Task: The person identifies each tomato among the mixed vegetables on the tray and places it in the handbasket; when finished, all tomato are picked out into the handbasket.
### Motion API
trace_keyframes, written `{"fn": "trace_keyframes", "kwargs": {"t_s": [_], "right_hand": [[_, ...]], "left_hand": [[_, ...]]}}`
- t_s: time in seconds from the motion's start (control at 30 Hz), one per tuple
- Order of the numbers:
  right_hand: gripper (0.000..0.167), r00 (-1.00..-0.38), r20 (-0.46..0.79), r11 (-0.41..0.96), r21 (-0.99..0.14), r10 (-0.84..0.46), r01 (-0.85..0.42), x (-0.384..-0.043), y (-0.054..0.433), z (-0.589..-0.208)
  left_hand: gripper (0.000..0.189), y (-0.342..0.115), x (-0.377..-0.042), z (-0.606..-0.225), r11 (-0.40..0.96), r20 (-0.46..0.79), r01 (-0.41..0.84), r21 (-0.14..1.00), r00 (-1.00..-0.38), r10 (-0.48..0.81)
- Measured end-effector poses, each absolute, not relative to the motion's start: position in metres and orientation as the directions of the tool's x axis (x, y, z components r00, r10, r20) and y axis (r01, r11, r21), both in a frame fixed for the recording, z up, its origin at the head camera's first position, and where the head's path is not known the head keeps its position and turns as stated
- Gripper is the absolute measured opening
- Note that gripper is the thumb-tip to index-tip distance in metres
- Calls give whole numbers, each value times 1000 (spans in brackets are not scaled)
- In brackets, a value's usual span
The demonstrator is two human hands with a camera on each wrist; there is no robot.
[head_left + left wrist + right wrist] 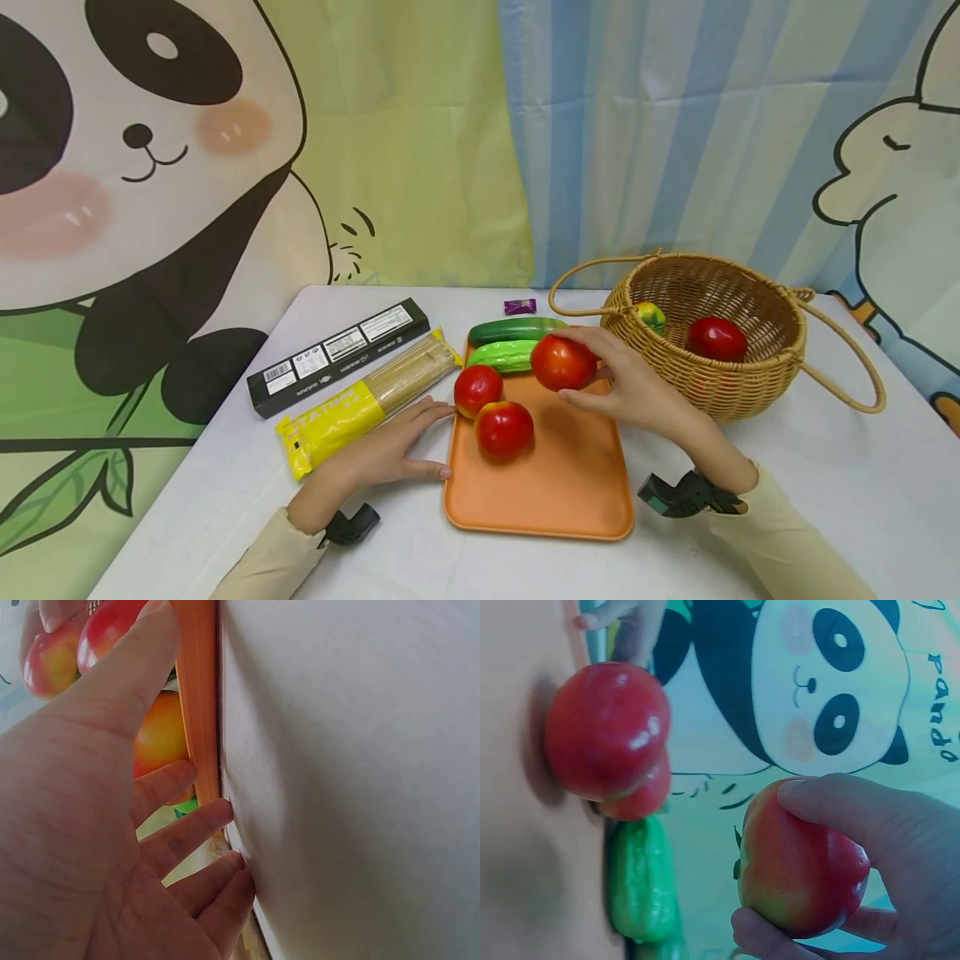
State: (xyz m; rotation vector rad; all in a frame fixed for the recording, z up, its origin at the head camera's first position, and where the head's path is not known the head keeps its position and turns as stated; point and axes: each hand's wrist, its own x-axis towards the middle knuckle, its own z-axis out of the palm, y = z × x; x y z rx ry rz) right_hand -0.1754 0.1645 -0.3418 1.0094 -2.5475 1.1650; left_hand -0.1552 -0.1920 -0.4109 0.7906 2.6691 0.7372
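My right hand (626,379) holds a red tomato (562,363) above the far right part of an orange tray (555,492). In the right wrist view, thumb and fingers grip the tomato (799,862), whose green stem end faces left. Two red apples (504,431) with yellowish patches sit close together at the tray's left side. Behind them lie a pale green bumpy gourd (502,356) and a dark green cucumber (513,330). My left hand (390,446) lies beside the tray's left edge, its fingers spread and fingertips right at the rim (199,697).
A wicker basket (720,392) at the right holds a red fruit (716,339) and a green-yellow one (651,317). Left of the tray lie a yellow noodle pack (375,400) and a long black box (337,357). A small purple packet (520,307) sits near the back edge.
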Motion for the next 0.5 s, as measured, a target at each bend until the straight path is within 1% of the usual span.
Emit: {"fn": "trace_keyframes", "kwargs": {"t_s": [0.13, 0.37, 0.5], "right_hand": [[71, -759, 420, 449, -625, -497, -639, -174, 170, -335], [71, -742, 474, 496, -553, -474, -670, -174, 177, -328], [71, -754, 475, 512, -553, -454, -657, -173, 181, -323]], "left_hand": [[88, -192, -155, -411, 723, -99, 438, 534, -817, 568], [88, -192, -155, -412, 723, -98, 437, 536, -818, 567], [88, -191, -155, -411, 723, -100, 435, 537, -818, 567]]}}
